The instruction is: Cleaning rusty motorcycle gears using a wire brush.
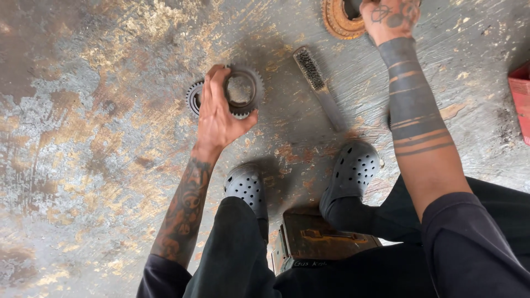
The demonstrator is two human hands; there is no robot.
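Gear (241,91) of dark steel, a toothed ring with an open centre, lies on the stained, paint-worn concrete floor (83,110) ahead of the person's feet, and the left hand (218,113) is closed over its near-left rim, fingers curled across the top. A smaller toothed step shows at its left edge, partly hidden by that hand, so whether it is one stepped piece or two stacked I cannot tell.

Going down in size: one olive metal box (317,240) with a folded handle sits under the person between the legs, its lower part cut off by dark trousers, a strip of pale lettering on its near edge. One red container (521,102) is cut by the right border. Two grey perforated clogs (353,171) stand on the floor. One rusty orange ring (339,19) lies at the top edge, cropped; the right hand (389,16) is on it, its fingers out of frame, so its grip cannot be told. One wire brush (320,85) lies alone between gear and ring.
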